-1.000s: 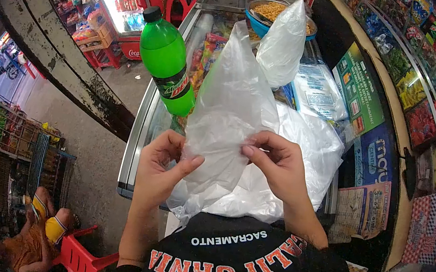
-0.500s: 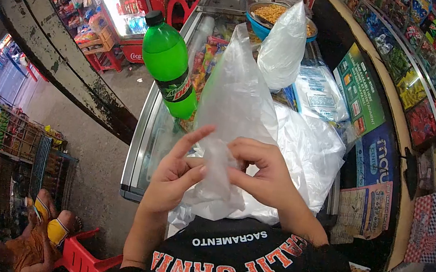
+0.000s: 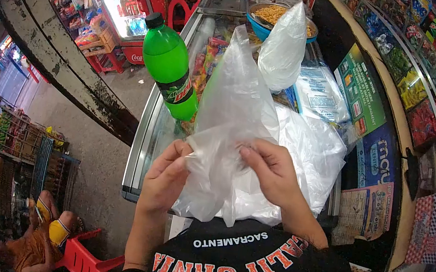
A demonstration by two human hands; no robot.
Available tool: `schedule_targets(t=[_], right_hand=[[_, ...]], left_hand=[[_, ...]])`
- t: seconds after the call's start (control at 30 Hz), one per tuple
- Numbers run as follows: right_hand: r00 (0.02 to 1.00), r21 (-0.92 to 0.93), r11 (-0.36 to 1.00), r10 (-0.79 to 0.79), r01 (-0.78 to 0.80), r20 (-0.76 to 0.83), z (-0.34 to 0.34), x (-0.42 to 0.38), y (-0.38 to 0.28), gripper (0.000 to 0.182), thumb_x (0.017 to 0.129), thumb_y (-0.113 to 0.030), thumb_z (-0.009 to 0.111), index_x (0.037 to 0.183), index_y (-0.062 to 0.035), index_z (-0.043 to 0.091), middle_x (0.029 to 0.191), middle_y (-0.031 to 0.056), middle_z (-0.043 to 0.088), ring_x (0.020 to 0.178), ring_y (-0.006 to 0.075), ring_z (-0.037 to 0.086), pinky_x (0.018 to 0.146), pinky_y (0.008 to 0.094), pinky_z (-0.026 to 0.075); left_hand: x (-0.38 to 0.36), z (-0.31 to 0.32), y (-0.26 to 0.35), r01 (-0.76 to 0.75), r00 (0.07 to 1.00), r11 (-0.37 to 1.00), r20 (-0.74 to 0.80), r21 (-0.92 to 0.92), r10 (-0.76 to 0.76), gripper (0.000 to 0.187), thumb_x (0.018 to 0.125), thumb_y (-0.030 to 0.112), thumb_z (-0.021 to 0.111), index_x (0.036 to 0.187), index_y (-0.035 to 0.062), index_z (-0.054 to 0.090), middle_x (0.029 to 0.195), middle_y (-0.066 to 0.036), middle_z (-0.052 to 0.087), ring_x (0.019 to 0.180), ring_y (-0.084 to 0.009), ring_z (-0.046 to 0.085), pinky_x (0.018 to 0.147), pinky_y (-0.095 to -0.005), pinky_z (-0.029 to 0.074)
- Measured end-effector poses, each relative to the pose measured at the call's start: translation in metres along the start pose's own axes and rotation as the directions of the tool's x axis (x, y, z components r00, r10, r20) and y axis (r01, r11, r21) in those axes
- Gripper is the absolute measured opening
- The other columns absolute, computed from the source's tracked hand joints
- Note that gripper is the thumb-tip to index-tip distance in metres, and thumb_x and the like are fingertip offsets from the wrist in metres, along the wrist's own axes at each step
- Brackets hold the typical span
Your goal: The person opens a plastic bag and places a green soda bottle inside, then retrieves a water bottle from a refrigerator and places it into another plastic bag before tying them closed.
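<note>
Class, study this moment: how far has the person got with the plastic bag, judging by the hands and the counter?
Done: one thin plastic bag is lifted clear of the pile of bags on the glass counter. In hand: the left hand and right hand pinch its lower edge, apparently working the mouth apart. Left: the bag looks flat and empty, and the green soda bottle stands unbagged beside it.

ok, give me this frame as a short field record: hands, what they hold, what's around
left hand: pinching the near edge of the clear plastic bag
right hand: gripping the same bag, fingers curled into the film
bag state: held up over the counter, bottom end hanging below the hands
stack of plastic bags: lying on the glass-top counter behind the hands
green soda bottle: upright on the counter, cap on, left of the bag
bowl of snacks: at the far end, partly behind a second upright bag
</note>
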State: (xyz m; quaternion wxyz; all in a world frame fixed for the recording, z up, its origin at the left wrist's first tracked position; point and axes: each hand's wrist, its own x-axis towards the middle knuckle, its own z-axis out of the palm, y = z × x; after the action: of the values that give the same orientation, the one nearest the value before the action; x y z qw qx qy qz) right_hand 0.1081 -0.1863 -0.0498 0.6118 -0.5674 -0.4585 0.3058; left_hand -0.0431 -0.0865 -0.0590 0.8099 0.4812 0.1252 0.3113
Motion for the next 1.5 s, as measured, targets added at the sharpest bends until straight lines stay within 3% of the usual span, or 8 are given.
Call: schedule_targets(t=[0.33,0.4,0.5,0.63,0.9,0.97,1.23,1.5], right_hand=[[0.985,0.901,0.399,0.103,-0.169,0.139,-0.039,0.001,-0.005,0.030,0.089,-0.027,0.029,0.068,-0.0112,0.045,0.051,-0.0027,0.041,0.046,0.0081,0.043,0.048,0.0235,0.040],[0.988,0.948,0.279,0.036,-0.151,0.147,-0.055,0.000,-0.010,0.036,0.090,-0.029,0.025,0.062,-0.0138,0.040,0.042,-0.0077,0.031,0.031,0.0037,0.032,0.036,0.0207,0.034],[0.979,0.904,0.400,-0.067,-0.151,0.193,-0.076,0.008,-0.015,0.034,0.090,-0.030,0.027,0.065,-0.0136,0.043,0.045,-0.0070,0.031,0.036,0.0043,0.032,0.036,0.0187,0.028],[0.948,0.928,0.371,-0.284,-0.031,0.145,-0.081,0.034,-0.037,0.028,0.089,-0.031,0.030,0.091,-0.0104,0.049,0.057,-0.0033,0.039,0.043,0.0062,0.039,0.041,0.0191,0.035],[0.935,0.935,0.046,0.075,-0.352,0.348,-0.065,0.057,0.079,0.029,0.087,-0.020,0.034,0.102,0.0011,0.047,0.092,0.0113,0.055,0.072,0.0157,0.058,0.062,0.0283,0.051],[0.817,0.921,0.238,0.561,-0.310,0.131,-0.043,0.035,0.082,0.029,0.087,-0.019,0.036,0.106,0.0011,0.046,0.093,0.0085,0.057,0.078,0.0138,0.057,0.069,0.0277,0.050],[0.703,0.745,0.555,0.692,-0.371,-0.166,-0.027,0.023,0.175,0.029,0.080,-0.010,0.043,0.108,-0.0063,0.042,0.086,0.0040,0.056,0.064,0.0116,0.055,0.056,0.0245,0.047],[0.891,-0.305,0.927,0.060,-0.217,-0.450,-0.045,0.063,0.154,0.031,0.076,-0.012,0.051,0.105,-0.0158,0.044,0.055,0.0123,0.048,0.050,0.0224,0.050,0.048,0.0338,0.036]], left_hand=[[0.005,-0.030,0.004,0.067,0.997,0.993,0.045,-0.099,-0.063,0.023,0.082,0.025,0.048,0.089,0.0043,0.039,0.065,0.003,0.041,0.052,-0.0036,0.039,0.048,-0.0154,0.033],[0.011,-0.038,0.019,0.361,0.760,0.819,0.368,0.446,-0.536,0.023,0.081,0.021,0.051,0.092,0.0022,0.043,0.069,0.002,0.044,0.056,-0.0028,0.038,0.050,-0.0157,0.033],[0.023,-0.047,0.020,0.071,0.704,0.823,0.556,0.563,-0.442,0.019,0.081,0.017,0.052,0.089,0.0002,0.048,0.069,0.000,0.047,0.058,-0.0043,0.040,0.052,-0.0173,0.033],[0.051,-0.064,0.034,-0.203,0.763,0.938,0.555,-0.281,0.332,0.030,0.076,0.021,0.056,0.096,-0.0006,0.050,0.083,-0.009,0.055,0.079,-0.0205,0.053,0.069,-0.0300,0.043],[0.091,-0.042,-0.029,0.263,0.901,0.709,0.430,-0.654,0.063,0.038,0.087,0.028,0.036,0.119,0.0071,0.037,0.118,-0.009,0.044,0.103,-0.0214,0.047,0.085,-0.0367,0.040],[0.076,-0.036,-0.039,0.153,0.987,0.825,0.128,-0.545,-0.098,0.036,0.087,0.026,0.037,0.118,0.0082,0.037,0.116,-0.009,0.045,0.101,-0.0211,0.049,0.083,-0.0335,0.042],[0.070,-0.111,-0.140,0.200,0.944,0.980,-0.267,-0.008,-0.195,0.028,0.079,0.004,0.049,0.107,0.0079,0.043,0.095,-0.004,0.055,0.084,-0.0132,0.055,0.071,-0.0257,0.046],[0.117,-0.115,-0.101,0.222,0.935,0.908,-0.187,-0.355,-0.302,0.018,0.080,0.008,0.047,0.098,0.0044,0.047,0.092,-0.006,0.055,0.080,-0.0166,0.056,0.069,-0.0257,0.047]])
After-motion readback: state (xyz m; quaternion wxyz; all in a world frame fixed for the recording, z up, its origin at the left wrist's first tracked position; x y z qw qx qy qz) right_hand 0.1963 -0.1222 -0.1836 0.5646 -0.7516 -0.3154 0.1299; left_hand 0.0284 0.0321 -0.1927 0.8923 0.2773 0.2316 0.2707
